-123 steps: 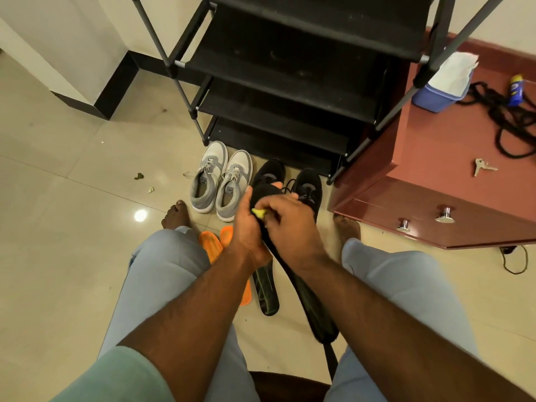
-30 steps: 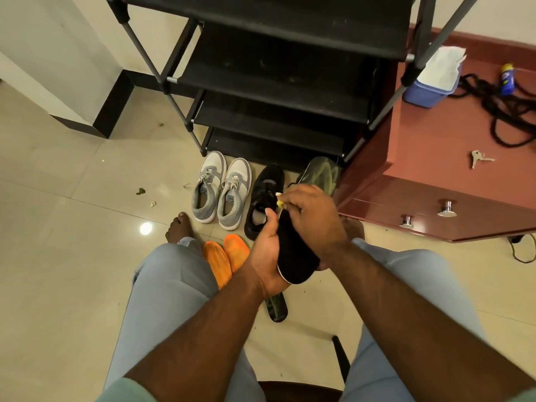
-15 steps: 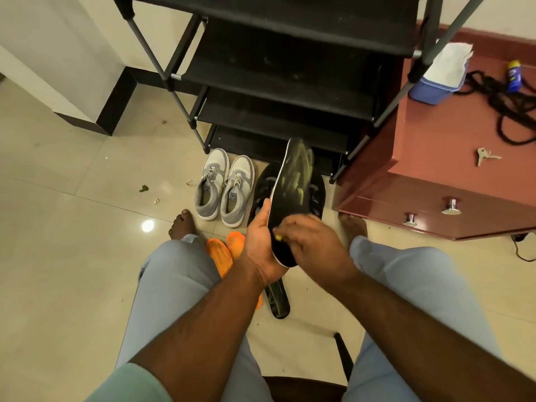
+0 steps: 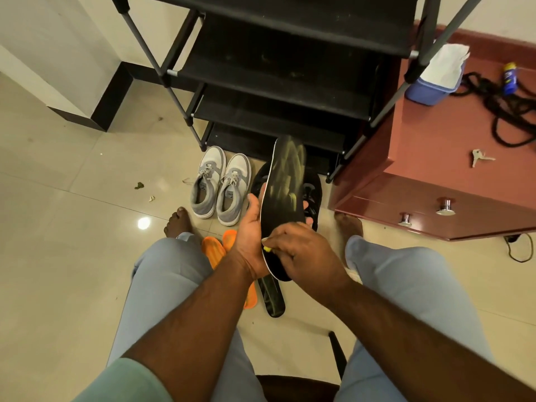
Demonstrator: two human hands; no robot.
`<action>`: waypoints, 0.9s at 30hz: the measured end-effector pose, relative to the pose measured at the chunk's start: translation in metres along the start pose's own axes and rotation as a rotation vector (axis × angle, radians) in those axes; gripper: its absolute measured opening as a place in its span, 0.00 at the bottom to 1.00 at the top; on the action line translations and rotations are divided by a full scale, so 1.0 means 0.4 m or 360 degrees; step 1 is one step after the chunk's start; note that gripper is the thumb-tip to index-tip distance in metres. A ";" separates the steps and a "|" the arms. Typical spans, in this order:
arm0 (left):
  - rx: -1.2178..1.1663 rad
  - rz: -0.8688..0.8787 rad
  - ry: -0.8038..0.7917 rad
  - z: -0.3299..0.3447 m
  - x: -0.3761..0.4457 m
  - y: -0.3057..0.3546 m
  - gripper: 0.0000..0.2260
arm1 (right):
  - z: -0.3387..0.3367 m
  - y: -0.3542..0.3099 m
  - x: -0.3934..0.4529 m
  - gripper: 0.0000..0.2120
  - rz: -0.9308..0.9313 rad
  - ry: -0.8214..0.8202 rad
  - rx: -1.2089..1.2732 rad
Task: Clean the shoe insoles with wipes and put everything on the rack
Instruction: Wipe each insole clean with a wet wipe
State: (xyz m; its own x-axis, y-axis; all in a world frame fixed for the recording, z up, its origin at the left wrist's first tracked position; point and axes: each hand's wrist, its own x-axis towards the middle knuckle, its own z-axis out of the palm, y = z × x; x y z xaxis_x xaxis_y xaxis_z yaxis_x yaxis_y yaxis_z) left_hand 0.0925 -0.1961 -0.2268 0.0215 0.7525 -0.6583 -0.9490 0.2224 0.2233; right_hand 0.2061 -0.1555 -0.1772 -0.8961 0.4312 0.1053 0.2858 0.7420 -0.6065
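My left hand (image 4: pixel 251 239) holds a black insole (image 4: pixel 285 181) with faded yellow print from underneath, its toe pointing up toward the rack. My right hand (image 4: pixel 301 250) presses a small yellow wipe (image 4: pixel 266 248) against the insole's heel end. A second black insole (image 4: pixel 272 295) and two orange insoles (image 4: pixel 216 252) lie on the floor between my legs. Grey sneakers (image 4: pixel 220 185) and black shoes (image 4: pixel 311 195) stand on the floor in front of the black shoe rack (image 4: pixel 278 79).
A reddish drawer cabinet (image 4: pixel 452 158) stands right of the rack, carrying a blue wipe tub (image 4: pixel 429 85), black cord, a small can and keys. Bits of litter lie on the tiled floor at left. My bare feet flank the shoes.
The insole was turned over so its printed side faces up and its toe points to the rack. My right hand slid from the toe end down to the heel end.
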 end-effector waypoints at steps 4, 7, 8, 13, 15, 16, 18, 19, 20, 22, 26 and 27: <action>0.0018 -0.0094 -0.0044 0.003 -0.017 -0.017 0.29 | -0.022 0.018 0.044 0.09 0.0075 0.0197 -0.0056; 0.0061 -0.0081 -0.0121 0.012 -0.032 -0.021 0.24 | -0.035 0.058 0.078 0.09 0.0294 0.0260 -0.0032; 0.0077 -0.0065 -0.0139 0.013 -0.035 -0.017 0.23 | -0.036 0.065 0.081 0.09 0.0332 0.0272 -0.0030; 0.0045 0.0005 -0.0025 -0.009 -0.004 0.020 0.33 | 0.001 0.015 0.016 0.10 -0.0001 0.0016 -0.0059; 0.0081 -0.0053 -0.0004 -0.011 0.003 0.020 0.38 | 0.004 0.005 -0.004 0.11 -0.0033 -0.0048 -0.0048; 0.0112 -0.0061 -0.0013 -0.009 0.005 0.017 0.37 | 0.004 0.011 -0.001 0.11 -0.0018 -0.0023 -0.0054; 0.0144 -0.0086 -0.0076 -0.004 0.003 0.001 0.32 | 0.002 0.034 0.024 0.12 0.0046 0.0086 -0.0095; 0.0131 -0.0115 -0.0082 -0.003 -0.001 -0.008 0.29 | -0.001 0.048 0.040 0.12 0.0099 0.0147 -0.0139; 0.0133 -0.0131 -0.0062 -0.006 -0.004 -0.017 0.27 | -0.004 0.065 0.056 0.12 0.0161 0.0186 -0.0172; 0.0188 -0.0125 -0.0070 -0.008 -0.009 -0.020 0.24 | -0.011 0.088 0.073 0.10 0.0242 0.0189 -0.0213; 0.0193 -0.0049 -0.0018 -0.016 0.000 0.015 0.25 | 0.004 0.059 0.025 0.11 -0.0018 -0.0008 -0.0259; 0.0190 -0.0052 -0.0013 -0.017 0.005 0.018 0.30 | 0.011 0.045 0.003 0.11 -0.0085 -0.0061 -0.0233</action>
State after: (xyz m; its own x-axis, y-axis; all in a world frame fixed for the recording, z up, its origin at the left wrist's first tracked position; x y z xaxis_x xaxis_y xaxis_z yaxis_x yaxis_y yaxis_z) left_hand 0.0835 -0.1973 -0.2313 0.0549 0.7485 -0.6609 -0.9037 0.3188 0.2859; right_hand 0.2087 -0.1438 -0.1914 -0.9229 0.3712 0.1024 0.2812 0.8313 -0.4794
